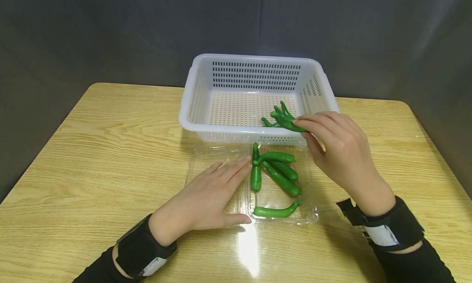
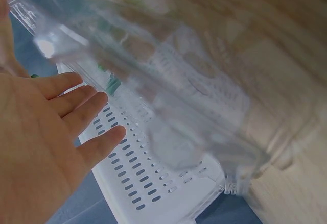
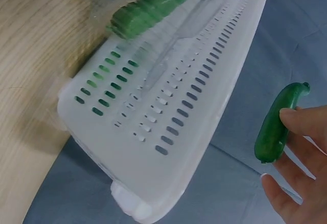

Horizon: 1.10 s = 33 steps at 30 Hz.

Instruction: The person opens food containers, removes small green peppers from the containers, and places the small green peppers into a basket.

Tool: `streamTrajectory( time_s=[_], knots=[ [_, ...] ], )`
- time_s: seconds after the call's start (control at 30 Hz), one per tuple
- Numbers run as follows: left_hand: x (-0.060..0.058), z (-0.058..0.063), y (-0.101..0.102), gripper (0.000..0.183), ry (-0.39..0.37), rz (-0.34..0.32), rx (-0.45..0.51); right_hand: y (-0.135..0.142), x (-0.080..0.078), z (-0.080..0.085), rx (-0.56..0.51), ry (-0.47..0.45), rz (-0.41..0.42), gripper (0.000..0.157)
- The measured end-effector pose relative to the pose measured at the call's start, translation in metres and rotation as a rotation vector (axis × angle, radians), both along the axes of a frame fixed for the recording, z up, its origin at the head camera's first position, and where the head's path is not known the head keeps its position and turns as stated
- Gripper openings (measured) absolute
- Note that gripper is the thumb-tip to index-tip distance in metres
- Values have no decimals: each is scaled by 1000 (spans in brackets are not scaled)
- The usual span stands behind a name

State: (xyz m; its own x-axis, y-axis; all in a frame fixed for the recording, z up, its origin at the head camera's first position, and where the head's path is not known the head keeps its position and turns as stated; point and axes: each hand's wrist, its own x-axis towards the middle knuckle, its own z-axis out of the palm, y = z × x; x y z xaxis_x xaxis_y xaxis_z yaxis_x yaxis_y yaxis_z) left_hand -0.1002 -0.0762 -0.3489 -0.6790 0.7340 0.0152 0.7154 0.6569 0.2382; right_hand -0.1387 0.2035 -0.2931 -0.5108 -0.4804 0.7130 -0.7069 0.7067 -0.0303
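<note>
Green pepper [image 3: 276, 126] is pinched in the right hand [image 1: 339, 146] by the near rim of the basket [image 1: 228, 129]; left hand's [image 1: 208, 197] fingers are straight, gripping nothing, over the plastic box [image 1: 274, 202]. Looks mid-transfer, direction unclear; next move probably needs rim clearance.

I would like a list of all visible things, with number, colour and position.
Rectangular wooden table: one, yellowish, below.
Fabric backdrop: one, dark grey, behind.
Slotted plastic basket: one, white, table's far part.
Hinged plastic container: one, transparent, before basket.
Slim peppers: at least five, green, in container; some in basket; one in right hand.
Wrist straps: two, black, wrists.
Sleeves: two, black, forearms.
Left hand: one, bare, over container.
Right hand: one, bare, by basket.
</note>
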Motion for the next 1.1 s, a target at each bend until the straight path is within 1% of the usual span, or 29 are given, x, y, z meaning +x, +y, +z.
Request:
streamTrajectory(
  time_s=[0.37,0.7,1.1],
  knots=[
    [0,-1,0,104,-4,-1,0,9,-10,-8,1,-44,-45,37],
    [0,0,0,105,-11,6,0,15,-16,-13,10,-85,-75,38],
    [1,0,0,105,-5,5,-7,22,-22,-18,7,-102,-106,38]
  ],
)
